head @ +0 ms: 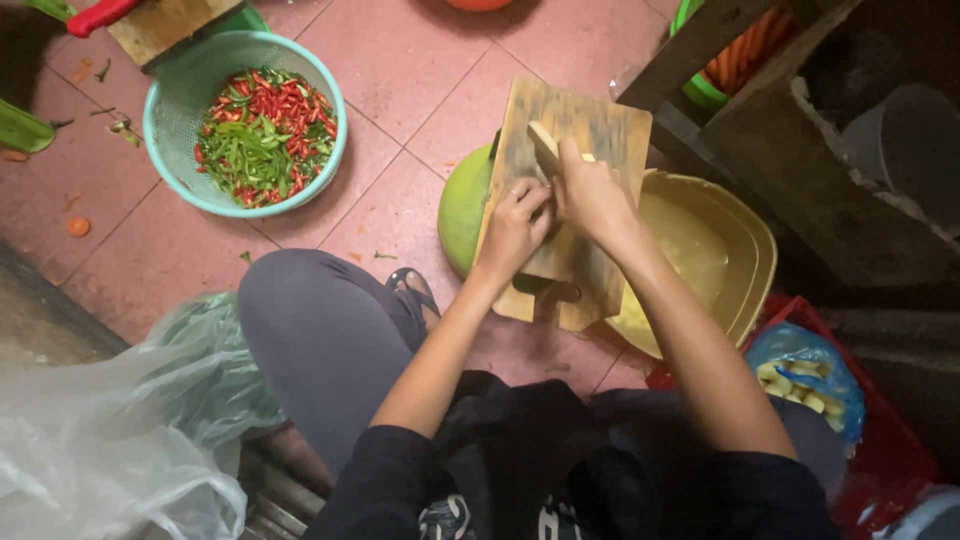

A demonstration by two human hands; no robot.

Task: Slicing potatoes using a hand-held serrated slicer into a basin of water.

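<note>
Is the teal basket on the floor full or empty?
Partly full. The teal basket holds a heap of red and green chillies across its middle and right side, while bare mesh shows on its left and upper inside.

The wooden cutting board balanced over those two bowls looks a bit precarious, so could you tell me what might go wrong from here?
1. The wooden cutting board only bridges the green bowl and the yellow basin, so pressure could tip it.
2. The left hand sits close against the right hand holding the knife, so a slip may nick fingers.
3. The sandalled foot lies just below the board's edge.
</note>
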